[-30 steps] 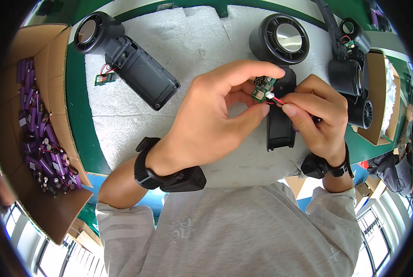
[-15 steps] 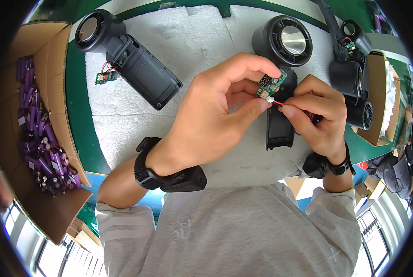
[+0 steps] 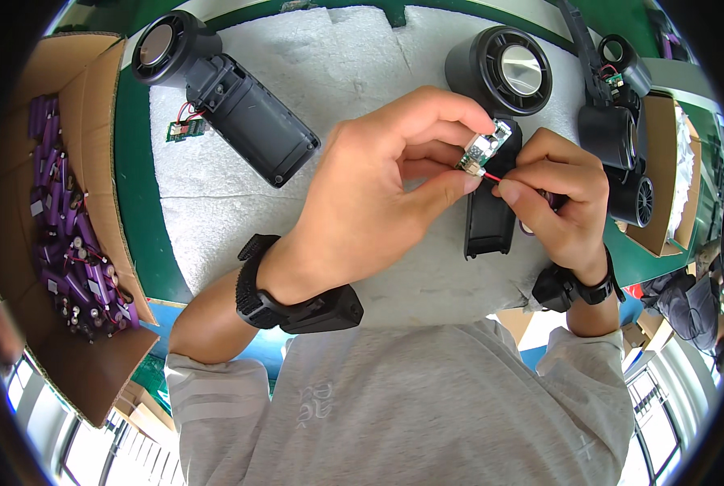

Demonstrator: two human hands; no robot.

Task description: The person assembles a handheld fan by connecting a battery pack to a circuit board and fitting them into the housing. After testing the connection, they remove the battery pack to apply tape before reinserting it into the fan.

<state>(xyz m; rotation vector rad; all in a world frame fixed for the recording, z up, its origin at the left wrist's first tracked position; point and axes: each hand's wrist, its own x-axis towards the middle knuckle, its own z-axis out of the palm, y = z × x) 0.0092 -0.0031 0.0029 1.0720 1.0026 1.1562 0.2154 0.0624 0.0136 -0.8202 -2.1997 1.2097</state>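
My left hand (image 3: 370, 190) grips a small green circuit board (image 3: 483, 150) by its edges, thumb below and fingers above. At the board's lower end sits a small white connector (image 3: 480, 172) with red wire (image 3: 491, 176) running from it. That wire is pinched between the thumb and index finger of my right hand (image 3: 568, 202). A purple cell shows partly behind the right fingers, mostly hidden. Beneath both hands lies a black handheld fan (image 3: 490, 223), its round head (image 3: 500, 71) at the far end and its handle open like a trough.
Another black fan (image 3: 253, 121) lies at left with a wired green board (image 3: 185, 130) beside it. A cardboard box (image 3: 95, 162) of purple cells (image 3: 74, 259) stands far left. More fan parts (image 3: 609, 134) and a carton (image 3: 662, 174) are at right. White foam (image 3: 216, 194) covers the green bench.
The board has tilted in my left hand, so its face catches more light. The white connector now sits closer against the board's end. Both hands otherwise keep nearly the same place.
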